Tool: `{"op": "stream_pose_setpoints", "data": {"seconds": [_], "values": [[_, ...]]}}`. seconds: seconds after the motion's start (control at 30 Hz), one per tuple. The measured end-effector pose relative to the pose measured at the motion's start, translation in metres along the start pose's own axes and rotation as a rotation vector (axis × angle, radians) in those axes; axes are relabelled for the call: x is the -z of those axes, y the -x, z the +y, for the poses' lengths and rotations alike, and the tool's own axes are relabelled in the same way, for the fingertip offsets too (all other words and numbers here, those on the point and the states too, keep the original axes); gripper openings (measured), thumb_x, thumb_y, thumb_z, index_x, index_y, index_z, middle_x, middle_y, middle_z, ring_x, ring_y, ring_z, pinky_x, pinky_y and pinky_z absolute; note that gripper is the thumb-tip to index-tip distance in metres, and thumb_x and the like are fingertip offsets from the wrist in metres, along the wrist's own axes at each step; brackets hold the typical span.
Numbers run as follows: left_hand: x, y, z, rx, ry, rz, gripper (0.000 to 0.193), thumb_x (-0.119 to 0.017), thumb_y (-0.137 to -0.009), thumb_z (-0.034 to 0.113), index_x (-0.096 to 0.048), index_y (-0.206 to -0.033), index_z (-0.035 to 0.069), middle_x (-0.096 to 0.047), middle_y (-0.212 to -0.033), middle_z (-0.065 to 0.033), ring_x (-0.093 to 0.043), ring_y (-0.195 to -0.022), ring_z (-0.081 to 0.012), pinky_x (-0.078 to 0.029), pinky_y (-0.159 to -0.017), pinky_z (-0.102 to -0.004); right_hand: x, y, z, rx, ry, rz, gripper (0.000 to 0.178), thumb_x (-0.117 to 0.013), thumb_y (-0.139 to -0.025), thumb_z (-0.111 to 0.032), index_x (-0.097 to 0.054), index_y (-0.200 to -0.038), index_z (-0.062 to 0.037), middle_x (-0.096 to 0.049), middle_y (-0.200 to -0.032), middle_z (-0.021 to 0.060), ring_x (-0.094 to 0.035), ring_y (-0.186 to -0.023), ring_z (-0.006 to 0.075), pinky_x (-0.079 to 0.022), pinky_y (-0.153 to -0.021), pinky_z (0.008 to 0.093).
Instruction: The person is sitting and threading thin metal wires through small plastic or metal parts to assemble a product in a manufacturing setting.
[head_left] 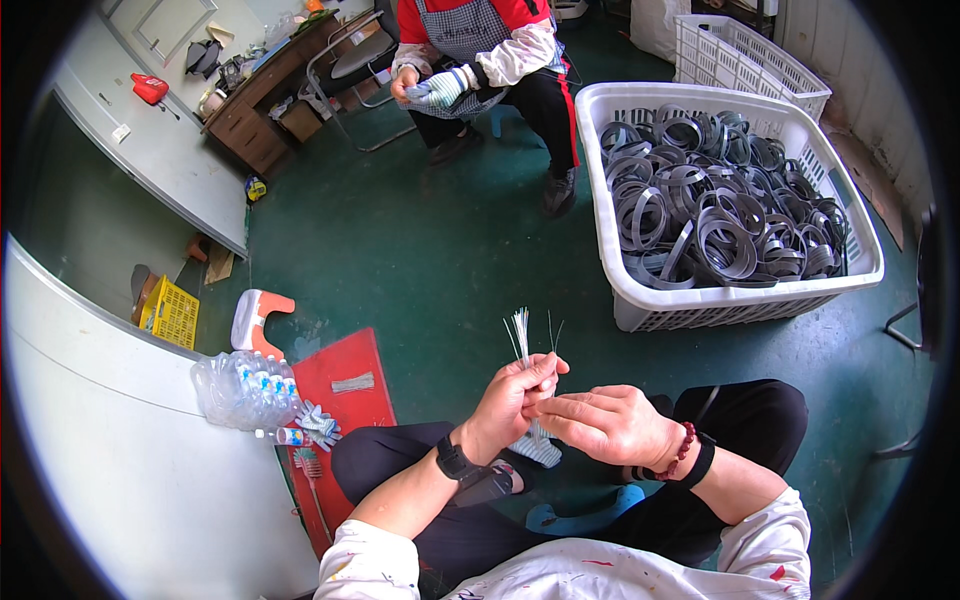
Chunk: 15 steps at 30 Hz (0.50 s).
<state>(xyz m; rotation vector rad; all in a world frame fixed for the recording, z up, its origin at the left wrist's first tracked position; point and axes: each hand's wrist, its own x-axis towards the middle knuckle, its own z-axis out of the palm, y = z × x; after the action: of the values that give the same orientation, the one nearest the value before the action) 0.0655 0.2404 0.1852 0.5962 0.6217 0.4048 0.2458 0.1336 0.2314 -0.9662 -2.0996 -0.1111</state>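
My left hand (512, 403) is closed around a bundle of thin pale wires (521, 338), whose ends fan out above the fist. A few separate dark strands (555, 331) rise beside the bundle, near the thumb. From the right, my right hand (612, 424) meets the left one, its thumb and fingers pressed together at the lower part of the left fist. What lies between those fingertips is hidden. A second bundle of wires (352, 383) lies on a red board (345, 352) by my left knee.
A white basket (625, 312) full of coiled dark strips (725, 235) stands ahead on the right. Another person (470, 60) sits opposite, one hand gloved. Bottles in plastic wrap (245, 390), gloves (319, 425), a brush (309, 464) and an orange-white stool (258, 318) are at left.
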Motion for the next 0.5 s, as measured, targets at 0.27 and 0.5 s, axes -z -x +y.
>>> {"op": "stream_pose_setpoints", "data": {"seconds": [0.27, 0.5], "values": [[-0.0023, 0.0013, 0.0021, -0.012, -0.015, 0.022, 0.024, -0.061, -0.107, 0.026, -0.066, -0.1, 0.004, -0.051, -0.074, 0.0052, -0.043, -0.063, -0.0031, -0.036, -0.059, -0.0176, -0.0011, 0.0007, 0.0008, 0.003, -0.017, -0.015, 0.036, -0.072, -0.079, -0.01, -0.067, -0.115, -0.0061, -0.072, -0.119, 0.0061, -0.073, -0.078, 0.0155, -0.058, -0.066, 0.0261], [-0.004, 0.002, 0.0038, -0.013, -0.019, 0.03, 0.024, -0.061, -0.106, 0.026, -0.067, -0.1, 0.004, -0.051, -0.074, 0.0056, -0.042, -0.062, -0.0022, -0.035, -0.056, -0.0173, -0.0001, 0.0012, 0.0001, -0.003, -0.019, -0.02, 0.034, -0.071, -0.079, -0.009, -0.067, -0.113, -0.0065, -0.072, -0.122, 0.0064, -0.074, -0.079, 0.0154, -0.058, -0.066, 0.0266]]}}
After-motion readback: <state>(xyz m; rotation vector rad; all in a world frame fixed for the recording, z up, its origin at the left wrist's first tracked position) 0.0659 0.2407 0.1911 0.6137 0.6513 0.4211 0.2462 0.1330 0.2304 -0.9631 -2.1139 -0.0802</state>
